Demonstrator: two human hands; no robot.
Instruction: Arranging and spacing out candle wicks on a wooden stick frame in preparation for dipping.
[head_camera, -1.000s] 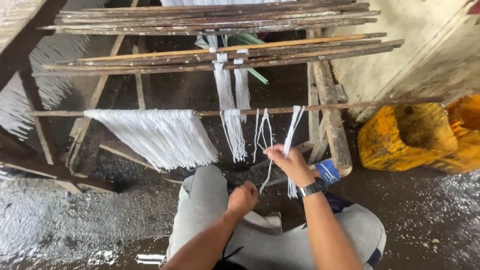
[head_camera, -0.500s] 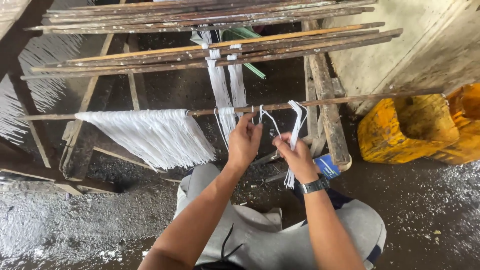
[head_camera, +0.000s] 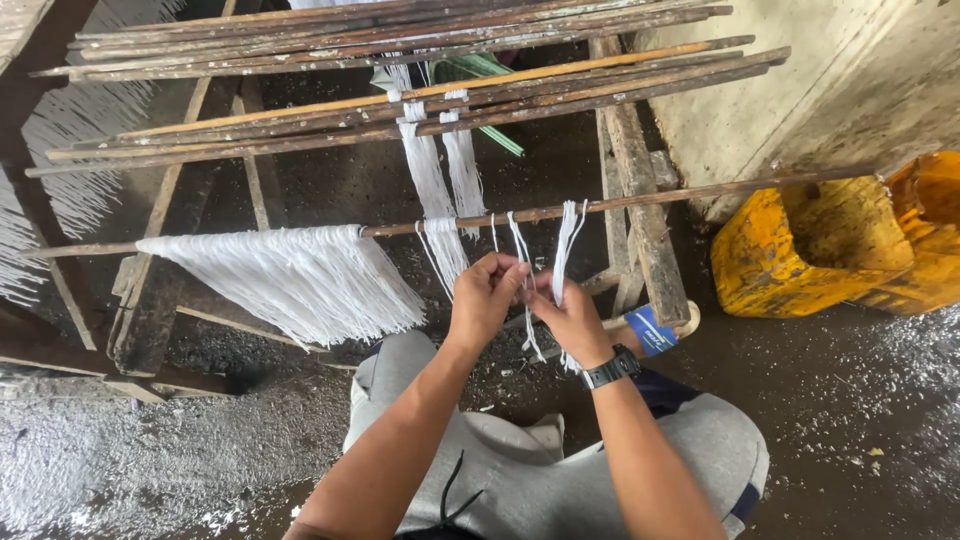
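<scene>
Down low, both hands meet just under a thin wooden rod (head_camera: 640, 203) that runs across the frame. The left hand (head_camera: 484, 297) has its fingers pressed together on a white strand (head_camera: 519, 243) that hangs from the rod, and the right hand (head_camera: 568, 317), with a black watch (head_camera: 611, 368) on its wrist, pinches the same strand just beside it, the two grips touching. More loose strands (head_camera: 567, 240) drape over the rod right above the right hand and trail down past it. Left of the grips a wide fan of white threads (head_camera: 290, 277) hangs from the rod, and between fan and hands sits a tied bundle (head_camera: 441, 245). Above the hands, a stack of long sticks (head_camera: 400, 80) lies across a wooden frame (head_camera: 640, 215), with two white bands (head_camera: 445, 165) dropping from it to the rod. Well off to the right of the grips stands a yellow container (head_camera: 800, 250). Below the hands are the person's grey-clad knees (head_camera: 520, 470) and the wet dark floor (head_camera: 850, 400).
</scene>
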